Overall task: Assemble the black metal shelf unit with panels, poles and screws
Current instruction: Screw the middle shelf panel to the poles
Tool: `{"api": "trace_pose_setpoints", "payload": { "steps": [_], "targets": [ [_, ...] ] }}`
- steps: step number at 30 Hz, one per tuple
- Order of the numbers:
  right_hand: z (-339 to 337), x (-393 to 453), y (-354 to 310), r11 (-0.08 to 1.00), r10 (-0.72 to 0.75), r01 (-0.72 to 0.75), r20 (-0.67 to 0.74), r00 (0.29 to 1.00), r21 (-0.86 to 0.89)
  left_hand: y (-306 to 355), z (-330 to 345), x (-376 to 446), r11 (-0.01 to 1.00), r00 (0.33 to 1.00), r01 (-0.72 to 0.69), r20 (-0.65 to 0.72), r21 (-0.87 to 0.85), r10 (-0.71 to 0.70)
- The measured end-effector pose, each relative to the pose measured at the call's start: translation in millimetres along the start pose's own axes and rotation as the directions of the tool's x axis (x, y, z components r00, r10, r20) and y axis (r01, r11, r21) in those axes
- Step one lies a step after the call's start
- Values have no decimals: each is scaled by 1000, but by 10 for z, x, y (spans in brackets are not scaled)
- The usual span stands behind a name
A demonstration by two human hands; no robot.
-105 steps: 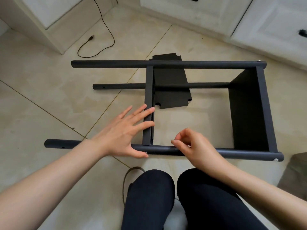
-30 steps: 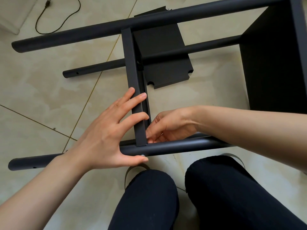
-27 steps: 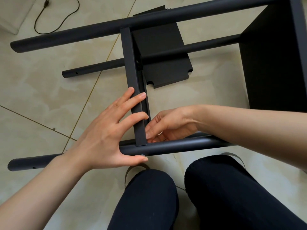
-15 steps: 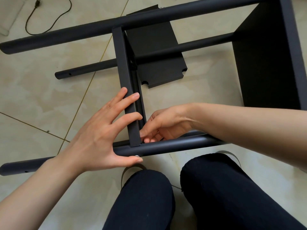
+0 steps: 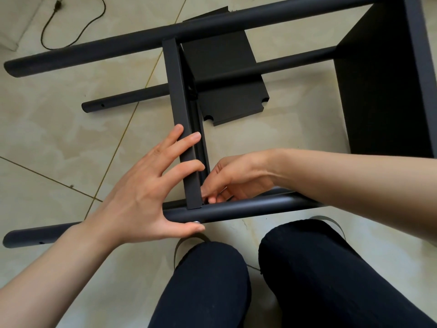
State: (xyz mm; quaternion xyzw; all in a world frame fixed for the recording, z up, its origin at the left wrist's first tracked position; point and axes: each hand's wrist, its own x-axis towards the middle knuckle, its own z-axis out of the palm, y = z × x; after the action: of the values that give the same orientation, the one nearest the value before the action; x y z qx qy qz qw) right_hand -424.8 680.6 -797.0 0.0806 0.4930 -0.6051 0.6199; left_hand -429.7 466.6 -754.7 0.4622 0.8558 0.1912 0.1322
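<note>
The black shelf frame lies on its side on the tiled floor. My left hand (image 5: 142, 197) rests with straight fingers on the edge of the middle panel (image 5: 177, 91), its thumb under a silver screw head (image 5: 195, 222) on the near pole (image 5: 248, 207). My right hand (image 5: 236, 178) reaches inside the frame, fingertips pinched on something small at the corner where panel meets pole; the part itself is hidden. The far pole (image 5: 118, 46) and a lower pole (image 5: 132, 99) run across the view. The end panel (image 5: 383, 91) stands at the right.
A loose black panel (image 5: 236, 102) with notched corners lies flat on the floor inside the frame. A black cable (image 5: 71, 27) curls at the top left. My knees (image 5: 208, 280) are just in front of the near pole, with a grey strap beneath them.
Since 3.5 s ago my right hand went from outside the near pole to inside the frame at the panel's corner. The view has closed in; my left hand holds its place.
</note>
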Motion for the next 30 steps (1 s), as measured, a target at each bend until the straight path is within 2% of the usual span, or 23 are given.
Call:
{"api": "trace_pose_setpoints", "payload": {
  "steps": [6,11,17,21,25,30],
  "targets": [
    [55,26,-3,998,-31,30,-11,999,-53,-5,2,-1,1000,1000,-5,-3,3,5],
    [16,-6,-15,999,14,-14,-10,1000,-30,-15,13,0,1000,1000,-9,-2,-1,9],
    [48,51,-20,996,5,-11,-59,998,-89,-21,15,0,1000,1000,-12,-3,-6,12],
    [40,5,-9,996,-34,31,-40,999,-78,-21,18,0,1000,1000,-13,-1,0,13],
    [13,-34,-30,999,0,-2,-41,999,-53,-19,16,-3,1000,1000,-5,2,-2,5],
    [85,8,-27,993,-8,-2,-81,997,-121,-21,15,-5,1000,1000,-7,2,-6,7]
  ]
}}
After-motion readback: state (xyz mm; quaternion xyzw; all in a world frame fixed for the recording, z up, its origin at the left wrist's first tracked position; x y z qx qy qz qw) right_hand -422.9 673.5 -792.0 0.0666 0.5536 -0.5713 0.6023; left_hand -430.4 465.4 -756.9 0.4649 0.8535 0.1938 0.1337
